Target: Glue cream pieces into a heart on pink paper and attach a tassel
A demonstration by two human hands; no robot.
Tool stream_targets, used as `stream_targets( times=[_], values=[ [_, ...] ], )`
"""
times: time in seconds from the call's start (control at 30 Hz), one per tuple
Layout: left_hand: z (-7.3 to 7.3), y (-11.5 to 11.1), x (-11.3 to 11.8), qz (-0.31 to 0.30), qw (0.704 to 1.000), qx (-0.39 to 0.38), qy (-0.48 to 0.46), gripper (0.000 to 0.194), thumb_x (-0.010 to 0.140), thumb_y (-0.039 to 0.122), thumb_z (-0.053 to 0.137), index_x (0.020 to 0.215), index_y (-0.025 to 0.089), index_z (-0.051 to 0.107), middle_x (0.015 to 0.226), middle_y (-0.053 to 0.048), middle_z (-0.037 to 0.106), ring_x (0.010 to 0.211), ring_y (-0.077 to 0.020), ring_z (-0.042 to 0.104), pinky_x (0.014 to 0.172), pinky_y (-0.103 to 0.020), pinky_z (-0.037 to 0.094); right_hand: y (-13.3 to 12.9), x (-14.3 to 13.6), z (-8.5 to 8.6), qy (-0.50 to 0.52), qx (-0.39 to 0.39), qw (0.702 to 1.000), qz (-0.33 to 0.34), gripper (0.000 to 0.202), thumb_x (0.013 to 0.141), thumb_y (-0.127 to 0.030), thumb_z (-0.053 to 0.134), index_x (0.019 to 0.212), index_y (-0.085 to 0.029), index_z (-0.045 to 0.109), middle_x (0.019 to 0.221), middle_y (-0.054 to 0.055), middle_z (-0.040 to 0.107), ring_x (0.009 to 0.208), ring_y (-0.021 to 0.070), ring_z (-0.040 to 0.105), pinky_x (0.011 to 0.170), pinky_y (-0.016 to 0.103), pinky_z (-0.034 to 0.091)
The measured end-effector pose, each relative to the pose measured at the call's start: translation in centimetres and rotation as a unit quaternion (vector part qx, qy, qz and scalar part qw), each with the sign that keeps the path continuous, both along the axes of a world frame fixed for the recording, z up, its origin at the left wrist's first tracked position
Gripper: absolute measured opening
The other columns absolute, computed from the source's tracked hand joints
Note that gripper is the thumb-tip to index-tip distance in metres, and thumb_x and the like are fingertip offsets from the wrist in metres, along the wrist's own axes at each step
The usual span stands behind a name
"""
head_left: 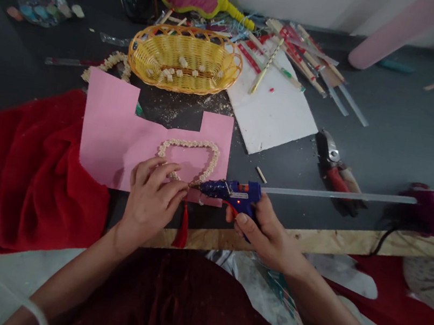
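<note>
A blue glue gun [239, 194] with a lit red light is in my right hand [266, 232], the fingers wrapped round its handle. From its back a long clear glue stick [338, 195] sticks out to the right. The nozzle points left, at the fingertips of my left hand [155, 191]. Those fingertips pinch the lower end of a cream beaded garland [215, 154], which lies in a loop on pink paper [107, 130]. Below the pinch a red tassel [183, 227] hangs over the table edge. The exact spot under the nozzle is partly hidden by my fingers.
Behind the paper stands a yellow woven basket [180, 78] with several cream pieces. Wrapped sticks [298, 55] lie around a white board [274, 122]. Pliers [337, 164] and a purple glue gun [432, 211] are to the right, red cloth [44, 174] to the left.
</note>
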State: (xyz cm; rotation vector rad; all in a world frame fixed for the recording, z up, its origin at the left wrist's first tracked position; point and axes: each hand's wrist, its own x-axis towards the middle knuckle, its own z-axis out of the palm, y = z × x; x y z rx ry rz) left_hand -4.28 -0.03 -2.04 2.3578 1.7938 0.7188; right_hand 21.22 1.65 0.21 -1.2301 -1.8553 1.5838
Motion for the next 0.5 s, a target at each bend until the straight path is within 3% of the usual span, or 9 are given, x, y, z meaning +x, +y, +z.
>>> stream_targets(
  times=[0.5],
  values=[
    [-0.52,0.06,-0.32,-0.002,1.0,-0.002,-0.026,0.009,0.082,0.022,0.065,0.09,0.026,0.067,0.117,-0.003,0.059,0.122,-0.0279,0.042,0.101,-0.049,0.039,0.01,0.01,-0.74,-0.046,0.086,0.995,0.016,0.021,0.097,-0.03,0.043,0.117,-0.025,0.047,0.103,0.005,0.052,0.095,0.016,0.054,0.087,0.033,0.049]
  ],
)
